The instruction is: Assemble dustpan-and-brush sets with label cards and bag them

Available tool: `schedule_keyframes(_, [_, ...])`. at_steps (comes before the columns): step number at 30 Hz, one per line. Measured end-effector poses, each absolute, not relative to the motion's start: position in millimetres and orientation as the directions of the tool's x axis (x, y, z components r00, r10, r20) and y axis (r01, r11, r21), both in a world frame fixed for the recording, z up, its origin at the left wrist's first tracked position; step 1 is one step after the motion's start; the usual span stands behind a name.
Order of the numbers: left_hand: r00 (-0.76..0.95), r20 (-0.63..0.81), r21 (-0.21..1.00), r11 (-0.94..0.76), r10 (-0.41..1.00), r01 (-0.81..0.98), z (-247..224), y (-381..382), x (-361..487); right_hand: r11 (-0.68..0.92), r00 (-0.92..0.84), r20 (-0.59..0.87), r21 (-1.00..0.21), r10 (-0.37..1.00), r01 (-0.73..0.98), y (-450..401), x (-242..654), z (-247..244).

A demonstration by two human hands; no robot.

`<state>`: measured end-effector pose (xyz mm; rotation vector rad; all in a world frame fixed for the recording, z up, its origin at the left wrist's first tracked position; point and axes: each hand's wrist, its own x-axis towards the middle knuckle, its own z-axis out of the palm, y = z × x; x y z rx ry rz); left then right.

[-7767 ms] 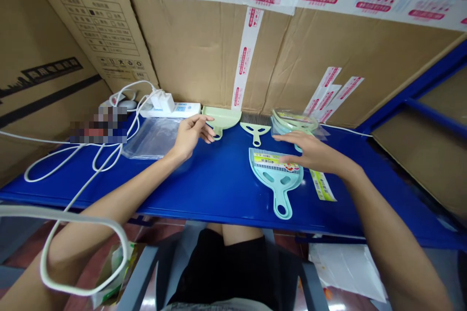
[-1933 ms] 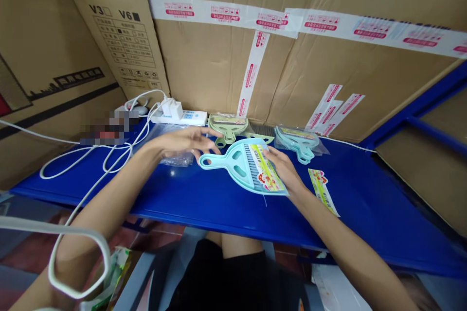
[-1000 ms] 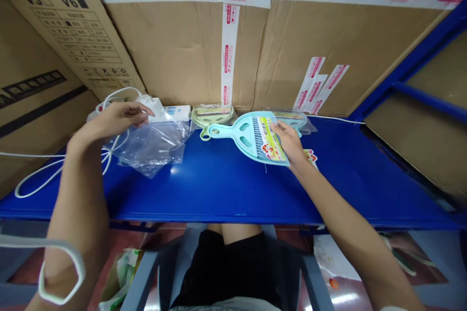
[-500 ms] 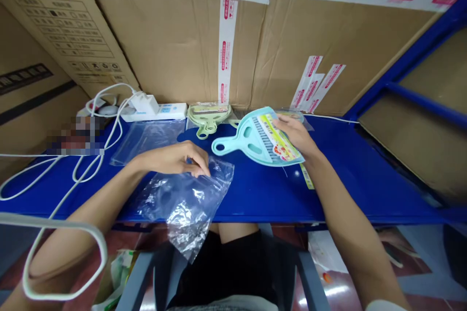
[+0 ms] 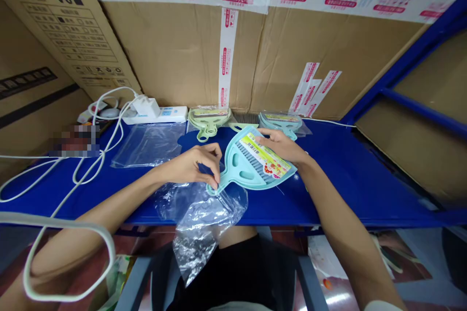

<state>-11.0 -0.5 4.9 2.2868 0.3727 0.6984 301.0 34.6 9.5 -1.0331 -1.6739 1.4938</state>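
A light blue dustpan and brush set with a yellow printed card is tilted above the blue table, its handle toward the lower left. My right hand grips its wide end, thumb over the card. My left hand pinches a clear plastic bag at its upper edge; the handle's ring end touches my fingertips at the bag's mouth. The bag hangs over the table's front edge. Whether the ring is inside the bag, I cannot tell.
Behind are a bagged green dustpan, a bagged blue dustpan and a dark-bristled brush. Flat clear bags, a power strip and looping white cables are on the left. Cardboard stands along the back.
The blue dustpan has moved left and down, its handle now tilted down to my left hand. My left hand and the bag have shifted slightly right.
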Motion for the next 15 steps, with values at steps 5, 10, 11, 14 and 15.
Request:
schedule_keyframes(5, [0.796,0.393,0.721,-0.691,0.461,0.045,5.5,-8.2,-3.9,-0.007,-0.541,-0.076,-0.992,0.837,0.128,26.7,279.3,7.2])
schedule_keyframes(10, [0.811,0.382,0.709,-0.703,0.443,0.05,3.8,-12.0,-0.6,-0.011,-0.461,-0.078,-0.989,0.884,0.148,28.9,288.8,18.4])
schedule_keyframes(11, [0.811,0.383,0.705,-0.707,0.442,0.052,3.7,-12.2,-0.3,-0.016,-0.453,-0.085,-0.988,0.888,0.153,29.2,290.9,19.9])
schedule_keyframes(14, [0.812,0.387,0.702,-0.711,0.437,0.048,3.9,-12.3,0.2,-0.029,-0.476,-0.111,-0.984,0.872,0.176,26.4,287.7,19.3])
schedule_keyframes(15, [0.811,0.389,0.702,-0.71,0.437,0.046,3.9,-12.3,0.5,-0.023,-0.495,-0.113,-0.983,0.861,0.184,24.2,283.6,17.5])
